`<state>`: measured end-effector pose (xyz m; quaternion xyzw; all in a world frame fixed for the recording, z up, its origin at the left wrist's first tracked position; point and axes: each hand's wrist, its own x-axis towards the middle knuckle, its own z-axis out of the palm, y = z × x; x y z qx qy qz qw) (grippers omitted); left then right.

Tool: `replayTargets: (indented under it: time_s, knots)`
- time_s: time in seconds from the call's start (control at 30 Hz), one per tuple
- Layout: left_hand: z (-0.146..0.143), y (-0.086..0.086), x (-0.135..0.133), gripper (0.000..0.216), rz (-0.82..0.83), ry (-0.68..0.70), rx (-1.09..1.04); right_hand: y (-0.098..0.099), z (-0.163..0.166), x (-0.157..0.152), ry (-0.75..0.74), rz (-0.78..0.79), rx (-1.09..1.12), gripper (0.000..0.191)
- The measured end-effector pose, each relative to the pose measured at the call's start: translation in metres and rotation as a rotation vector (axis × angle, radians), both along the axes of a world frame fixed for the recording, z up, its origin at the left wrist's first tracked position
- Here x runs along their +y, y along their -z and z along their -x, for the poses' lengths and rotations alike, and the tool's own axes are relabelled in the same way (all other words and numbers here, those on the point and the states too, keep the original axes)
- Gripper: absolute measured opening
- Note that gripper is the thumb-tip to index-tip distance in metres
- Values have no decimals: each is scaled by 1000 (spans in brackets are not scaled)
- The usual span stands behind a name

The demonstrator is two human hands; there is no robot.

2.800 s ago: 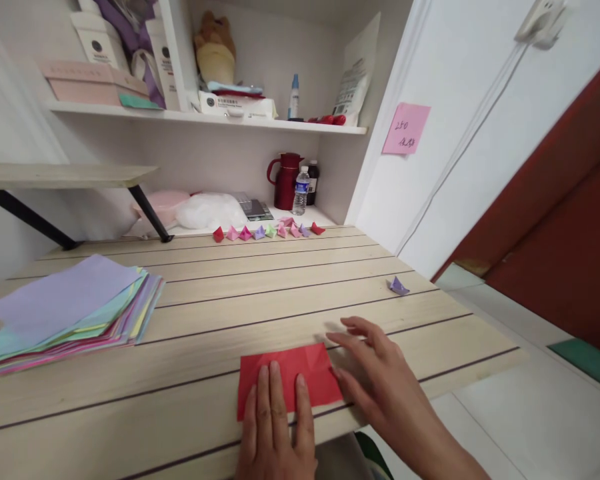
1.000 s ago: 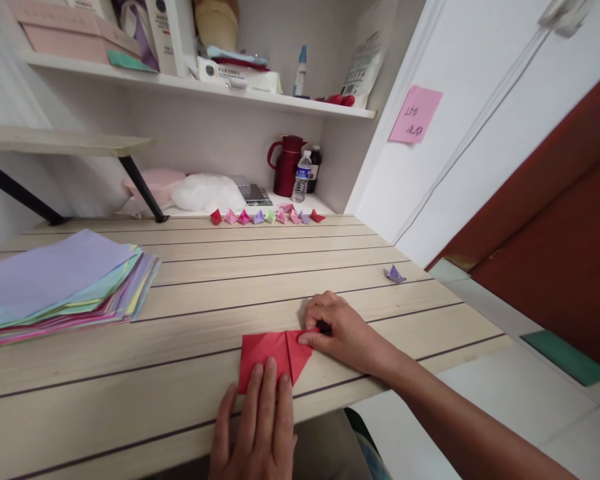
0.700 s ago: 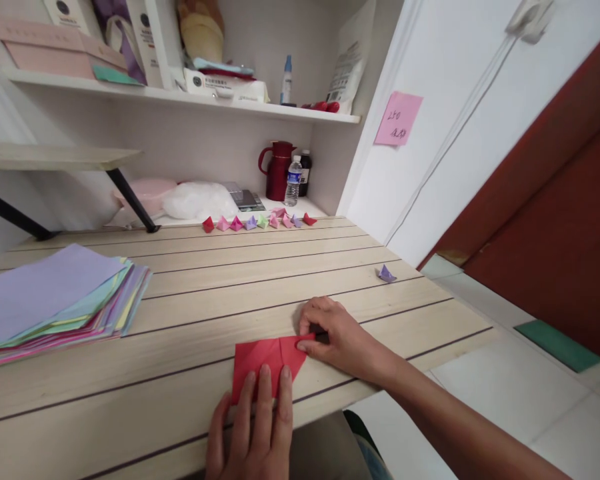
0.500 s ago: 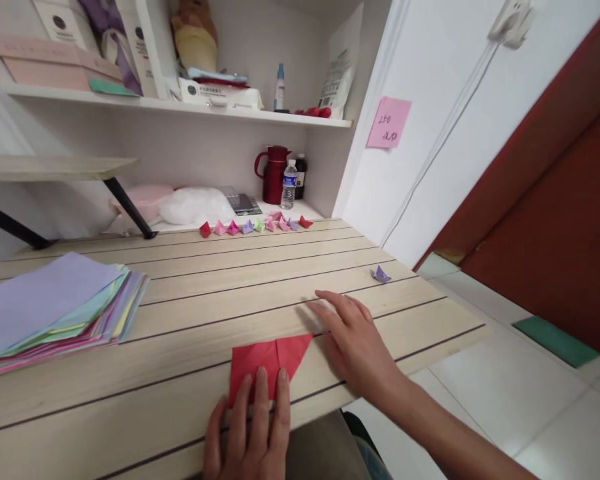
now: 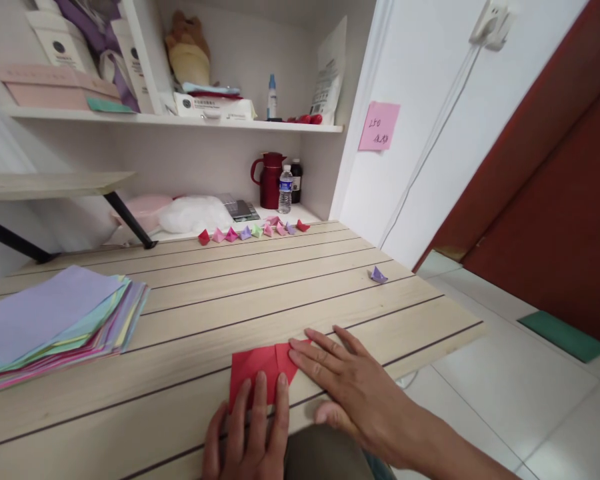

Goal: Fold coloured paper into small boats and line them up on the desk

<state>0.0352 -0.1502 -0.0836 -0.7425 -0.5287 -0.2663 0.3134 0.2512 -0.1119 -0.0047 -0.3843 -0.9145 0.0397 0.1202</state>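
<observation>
In the head view, with clock directions read from the red paper: presses red paper (image 5: 253,363) onto tabletop (image 5: 190,333) near its close edge. Sets left hand (image 5: 253,453) on it from six o'clock, open, fingers spread and gripping nothing, probably to stop any sliding. Lays right hand (image 5: 350,383) over the tapered end from three o'clock, palm down, fingers outstretched and gripping nothing, thumb off the paper; likely flattens the slanted fold there. Has stack of coloured paper (image 5: 60,313) between nine and ten o'clock, perhaps for easy reach with no crowding of the hands. Shows row of small paper boats (image 5: 245,233) at twelve o'clock along the far edge, seemingly lined up out of the way. Has lone purple boat (image 5: 379,275) at two o'clock, well apart from the row; cannot tell why.
</observation>
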Motion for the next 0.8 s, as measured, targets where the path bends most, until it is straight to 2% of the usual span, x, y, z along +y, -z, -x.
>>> replayTargets:
  time_s: [0.13, 0.2, 0.27, 0.4, 0.57, 0.63, 0.7, 0.8]
  knots:
    - [-3, 4, 2, 43, -28, -2, -44, 1, -6, 4, 66, -69, -23, 60]
    - [-3, 6, 3, 41, -59, 6, -44, -1, -1, 5, 114, -137, -26, 63]
    - [-2, 7, 3, 40, -71, 21, -36, -4, 8, 5, 91, -190, -27, 68]
    - [-1, 7, 1, 41, -39, 28, -33, -11, 24, 10, -57, -80, -87, 62]
    - [-4, 5, -1, 40, -14, 13, -66, -11, 27, 28, 43, -14, -52, 52]
    - [-5, 5, 0, 40, -13, 3, -81, -10, 23, 32, 32, 0, -43, 51]
    - [-6, 6, 1, 39, -33, 6, -87, -6, 17, 31, 0, -7, -35, 56]
    - [-3, 10, 1, 36, -99, 47, -102, 6, 11, 18, -70, -62, -29, 78]
